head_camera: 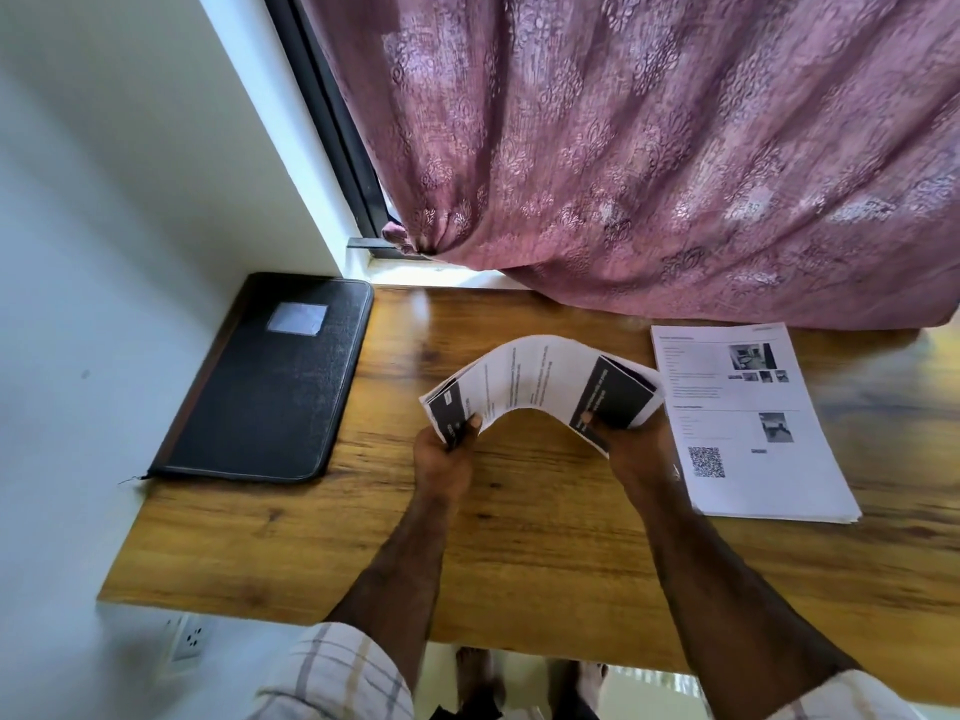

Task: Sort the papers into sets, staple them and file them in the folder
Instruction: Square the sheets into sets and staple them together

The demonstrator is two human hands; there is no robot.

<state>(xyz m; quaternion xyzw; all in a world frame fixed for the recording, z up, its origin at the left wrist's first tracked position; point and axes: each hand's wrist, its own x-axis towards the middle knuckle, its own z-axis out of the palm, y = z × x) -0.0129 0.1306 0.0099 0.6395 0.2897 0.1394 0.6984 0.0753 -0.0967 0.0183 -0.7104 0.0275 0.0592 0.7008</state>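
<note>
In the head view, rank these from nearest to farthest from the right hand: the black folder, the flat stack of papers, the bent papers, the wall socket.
From the right hand:
1. Bent papers, held in it.
2. Flat stack of papers, just to its right on the table.
3. Black folder, at the table's left end.
4. Wall socket, low on the left wall.

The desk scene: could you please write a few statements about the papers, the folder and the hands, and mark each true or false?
1. Both the left hand and the right hand grip the bent sheaf of papers. True.
2. The black folder lies open. False: it is closed.
3. A stack of papers lies flat right of the hands. True.
4. The folder sits on that stack. False: it lies apart, at the desk's left end.
</note>
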